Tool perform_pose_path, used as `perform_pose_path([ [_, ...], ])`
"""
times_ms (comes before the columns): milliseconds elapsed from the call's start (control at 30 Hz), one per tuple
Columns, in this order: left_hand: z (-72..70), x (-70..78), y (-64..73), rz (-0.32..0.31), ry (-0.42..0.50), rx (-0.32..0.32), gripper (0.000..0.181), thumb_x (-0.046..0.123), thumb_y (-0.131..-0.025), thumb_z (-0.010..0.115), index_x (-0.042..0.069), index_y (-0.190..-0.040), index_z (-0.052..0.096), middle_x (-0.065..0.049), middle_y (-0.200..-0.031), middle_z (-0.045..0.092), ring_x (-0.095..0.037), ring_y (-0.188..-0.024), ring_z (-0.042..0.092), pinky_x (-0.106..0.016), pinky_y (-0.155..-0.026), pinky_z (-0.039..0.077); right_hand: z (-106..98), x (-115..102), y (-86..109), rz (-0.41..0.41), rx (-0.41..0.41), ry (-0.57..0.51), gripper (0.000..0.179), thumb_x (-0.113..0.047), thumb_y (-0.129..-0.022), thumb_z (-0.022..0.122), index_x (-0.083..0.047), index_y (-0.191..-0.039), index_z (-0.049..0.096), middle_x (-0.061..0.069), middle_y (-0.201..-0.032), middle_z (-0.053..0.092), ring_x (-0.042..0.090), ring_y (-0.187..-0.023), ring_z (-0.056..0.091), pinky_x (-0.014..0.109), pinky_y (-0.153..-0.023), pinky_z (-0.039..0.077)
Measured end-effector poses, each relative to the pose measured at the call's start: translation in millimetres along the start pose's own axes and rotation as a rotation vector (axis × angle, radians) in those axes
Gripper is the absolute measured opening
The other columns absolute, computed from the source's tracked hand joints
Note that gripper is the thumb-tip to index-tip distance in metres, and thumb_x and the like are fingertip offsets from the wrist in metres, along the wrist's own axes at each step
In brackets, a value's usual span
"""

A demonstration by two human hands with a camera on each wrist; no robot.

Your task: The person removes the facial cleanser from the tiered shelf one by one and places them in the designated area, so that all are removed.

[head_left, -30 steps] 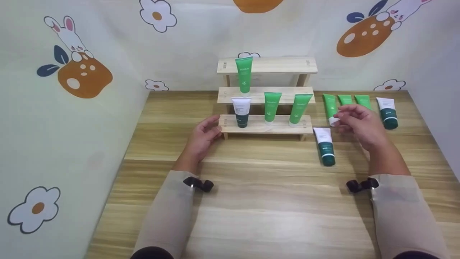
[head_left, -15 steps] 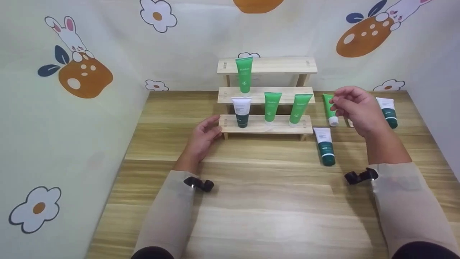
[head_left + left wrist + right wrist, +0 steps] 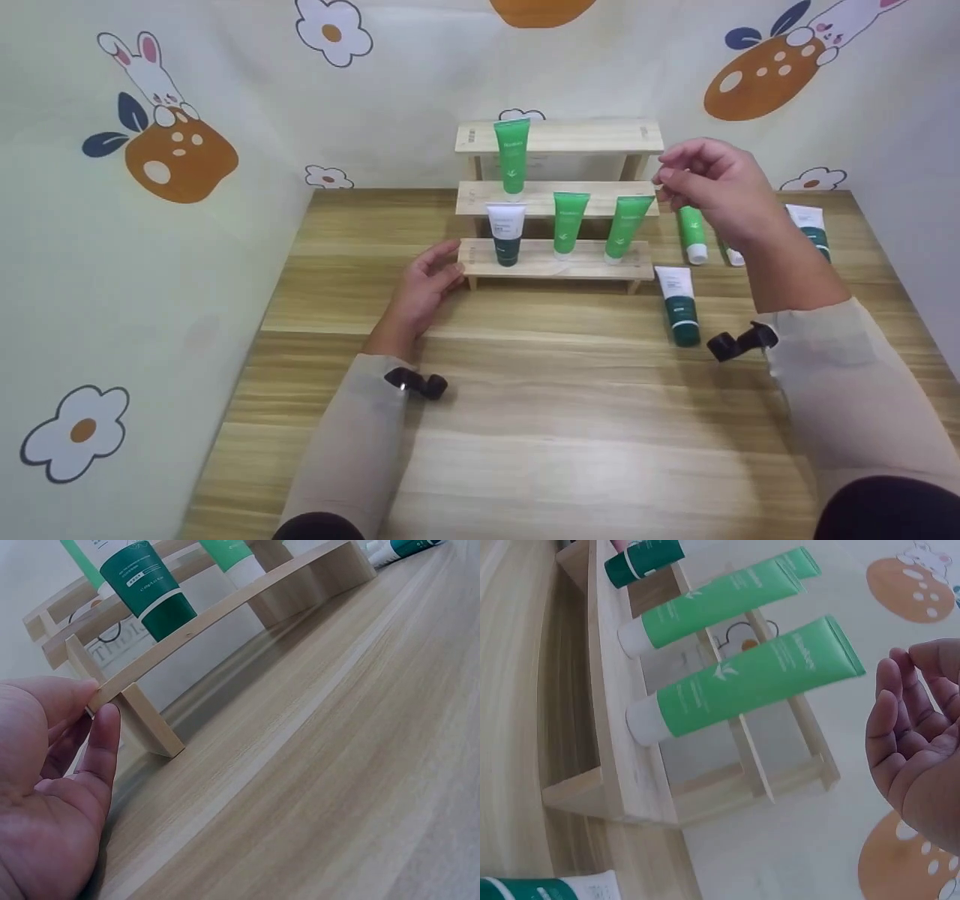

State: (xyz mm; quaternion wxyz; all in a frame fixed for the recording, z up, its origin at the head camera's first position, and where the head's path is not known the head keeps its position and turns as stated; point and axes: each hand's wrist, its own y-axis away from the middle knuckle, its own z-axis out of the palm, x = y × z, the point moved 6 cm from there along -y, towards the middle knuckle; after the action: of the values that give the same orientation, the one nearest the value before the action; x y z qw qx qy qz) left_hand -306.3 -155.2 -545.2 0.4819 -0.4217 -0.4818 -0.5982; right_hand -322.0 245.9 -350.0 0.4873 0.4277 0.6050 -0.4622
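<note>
At the left end of a three-tiered wooden shelf (image 3: 577, 136), my left hand (image 3: 418, 294) pinches the corner of the lowest board between thumb and fingers, as the left wrist view shows. A green tube (image 3: 513, 154) stands on the middle board. The lowest board bears a white-and-dark-green tube (image 3: 507, 234) and two green tubes, one in the middle (image 3: 571, 225) and one at the right (image 3: 628, 229). My right hand (image 3: 720, 187) hovers by the shelf's right end, fingers loosely curled. Nothing shows between its fingers in the right wrist view, and it is apart from the tubes.
Right of the shelf, a green tube (image 3: 694, 238) lies on the wooden table (image 3: 480, 420), with others partly hidden behind my right arm. A white-and-dark-green tube (image 3: 679, 306) lies nearer; another (image 3: 810, 225) lies farther right. A patterned wall covering (image 3: 405, 112) rises behind the shelf.
My right hand has risen from over the lying tubes and moved back and left toward the shelf's right end. The left hand and the tubes on the shelf have stayed put.
</note>
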Motion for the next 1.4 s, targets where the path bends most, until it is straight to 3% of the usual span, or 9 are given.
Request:
perform_pose_path([
  [300, -0.2, 0.9, 0.0, -0.001, 0.004, 0.007, 0.049, -0.001, -0.101, 0.067, 0.007, -0.150, 0.060, -0.011, -0.156, 0.055, -0.013, -0.103, 0.069, -0.024, -0.095, 0.063, 25.1, -15.7, -24.8, 0.000, -0.033, 0.070, 0.026, -0.017, -0.099, 0.077, -0.004, -0.121, 0.073, 0.009, -0.102, 0.074, 0.020, -0.084, 0.068, 0.020, -0.069, 0.060],
  [600, 0.6, 1.0, -0.4, -0.011, -0.030, 0.013, 0.048, 0.004, -0.100, 0.070, 0.012, -0.147, 0.063, -0.006, -0.158, 0.055, -0.016, -0.113, 0.069, -0.027, -0.100, 0.063, 37.9, -26.7, -38.1, -0.031, -0.049, 0.156, 0.020, -0.018, -0.102, 0.074, -0.008, -0.119, 0.075, 0.003, -0.096, 0.075, 0.016, -0.075, 0.065, 0.021, -0.065, 0.056],
  [800, 1.4, 2.2, -0.2, 0.019, -0.008, -0.001, 0.049, 0.000, -0.102, 0.067, 0.006, -0.150, 0.059, -0.010, -0.160, 0.054, -0.013, -0.109, 0.067, -0.024, -0.094, 0.063, 52.0, -32.1, -48.3, -0.032, -0.075, 0.167, 0.018, -0.018, -0.102, 0.074, -0.009, -0.117, 0.075, 0.001, -0.094, 0.074, 0.019, -0.076, 0.063, 0.023, -0.064, 0.058],
  [1000, 0.7, 1.9, 0.0, 0.025, -0.007, 0.001, 0.049, -0.001, -0.102, 0.066, 0.004, -0.151, 0.058, -0.012, -0.160, 0.054, -0.011, -0.105, 0.067, -0.023, -0.093, 0.063, 72.0, -36.6, -61.3, 0.002, -0.098, 0.211, 0.020, -0.024, -0.100, 0.077, -0.015, -0.117, 0.074, 0.001, -0.095, 0.070, 0.019, -0.077, 0.062, 0.022, -0.054, 0.051],
  [1100, -0.2, 1.3, -0.8, 0.016, -0.015, 0.008, 0.049, 0.000, -0.102, 0.067, 0.006, -0.150, 0.060, -0.011, -0.159, 0.055, -0.012, -0.105, 0.068, -0.024, -0.094, 0.063, 82.2, -38.9, -68.7, 0.000, -0.101, 0.228, 0.019, -0.023, -0.100, 0.077, -0.016, -0.117, 0.074, 0.001, -0.100, 0.070, 0.020, -0.082, 0.067, 0.023, -0.060, 0.054],
  [1400, 0.0, 1.7, -0.2, -0.001, -0.031, 0.018, 0.048, 0.002, -0.101, 0.069, 0.009, -0.148, 0.062, -0.007, -0.158, 0.056, -0.014, -0.106, 0.070, -0.027, -0.097, 0.063, 109.5, -35.3, -89.6, 0.072, -0.157, 0.346, 0.028, -0.024, -0.103, 0.072, -0.016, -0.130, 0.071, 0.002, -0.133, 0.067, 0.018, -0.121, 0.068, 0.029, -0.098, 0.061],
])
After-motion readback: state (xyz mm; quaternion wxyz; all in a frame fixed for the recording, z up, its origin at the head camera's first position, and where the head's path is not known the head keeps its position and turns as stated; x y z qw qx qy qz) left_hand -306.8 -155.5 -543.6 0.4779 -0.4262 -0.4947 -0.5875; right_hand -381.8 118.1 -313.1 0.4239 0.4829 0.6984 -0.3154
